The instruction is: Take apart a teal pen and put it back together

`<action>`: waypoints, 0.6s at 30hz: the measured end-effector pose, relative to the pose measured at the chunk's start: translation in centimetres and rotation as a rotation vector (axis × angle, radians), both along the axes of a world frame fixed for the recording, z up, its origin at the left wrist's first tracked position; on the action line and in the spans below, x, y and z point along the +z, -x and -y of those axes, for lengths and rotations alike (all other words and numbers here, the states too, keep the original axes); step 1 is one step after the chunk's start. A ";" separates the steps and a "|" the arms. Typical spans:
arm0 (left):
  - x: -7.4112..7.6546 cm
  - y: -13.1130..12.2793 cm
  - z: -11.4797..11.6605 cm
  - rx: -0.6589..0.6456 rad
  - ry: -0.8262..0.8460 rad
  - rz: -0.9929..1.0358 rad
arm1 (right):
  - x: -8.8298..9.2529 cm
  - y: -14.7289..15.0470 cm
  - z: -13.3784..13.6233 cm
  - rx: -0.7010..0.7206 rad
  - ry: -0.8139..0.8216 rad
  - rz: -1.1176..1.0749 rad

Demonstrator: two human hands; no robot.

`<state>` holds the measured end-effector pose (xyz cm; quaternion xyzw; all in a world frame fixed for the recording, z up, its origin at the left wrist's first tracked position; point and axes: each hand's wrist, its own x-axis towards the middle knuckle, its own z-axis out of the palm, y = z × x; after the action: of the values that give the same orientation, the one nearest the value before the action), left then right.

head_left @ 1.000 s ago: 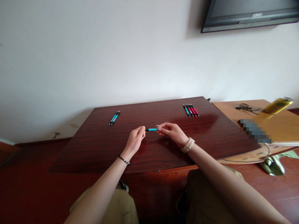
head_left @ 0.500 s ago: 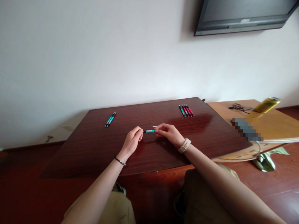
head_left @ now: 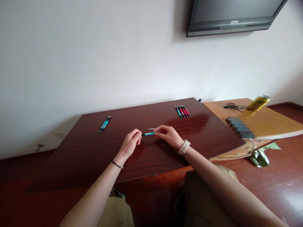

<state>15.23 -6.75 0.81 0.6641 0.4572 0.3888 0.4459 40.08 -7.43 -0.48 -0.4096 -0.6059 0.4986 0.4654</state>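
A teal and black pen (head_left: 148, 134) is held level over the dark wooden table (head_left: 82, 151) between both hands. My left hand (head_left: 129, 145) pinches its left end. My right hand (head_left: 167, 135) pinches its right end, and a thin white piece (head_left: 151, 129) pokes out just above those fingers. Two teal pens (head_left: 104, 124) lie together at the table's far left. Several pens, one teal and the others red (head_left: 182, 111), lie side by side at the far right.
A lighter wooden table (head_left: 267, 126) adjoins on the right, with a yellow can (head_left: 258, 103), a black cable (head_left: 233, 106) and a blurred object on it. A dark screen (head_left: 232, 14) hangs on the white wall. A metal lamp base (head_left: 259, 157) sits on the floor.
The hands keep the same grip on the pen and have drawn slightly closer together. The view has swung right, so everything sits further left in the picture.
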 end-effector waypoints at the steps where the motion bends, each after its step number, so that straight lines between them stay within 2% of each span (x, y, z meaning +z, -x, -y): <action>1: -0.1 -0.1 -0.1 0.005 -0.012 0.012 | 0.0 0.0 0.0 0.002 -0.001 -0.007; 5: -0.5 0.2 -0.6 0.159 -0.001 0.028 | 0.2 -0.3 -0.2 -0.009 -0.012 -0.009; 7: -0.5 0.9 -1.0 0.218 -0.032 -0.048 | 0.3 -0.5 -0.3 -0.032 -0.023 0.011; 13: 0.0 3.9 -1.8 0.291 -0.313 -0.539 | 0.3 -1.0 -0.5 -0.174 -0.108 0.234; 18: -0.6 5.0 -2.2 0.245 -0.424 -0.660 | 0.3 -0.8 -0.8 -0.234 -0.172 0.373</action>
<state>10.18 -4.58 0.18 0.7709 0.5612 0.2908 0.0789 40.87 -6.67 -0.22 -0.5206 -0.6701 0.3036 0.4333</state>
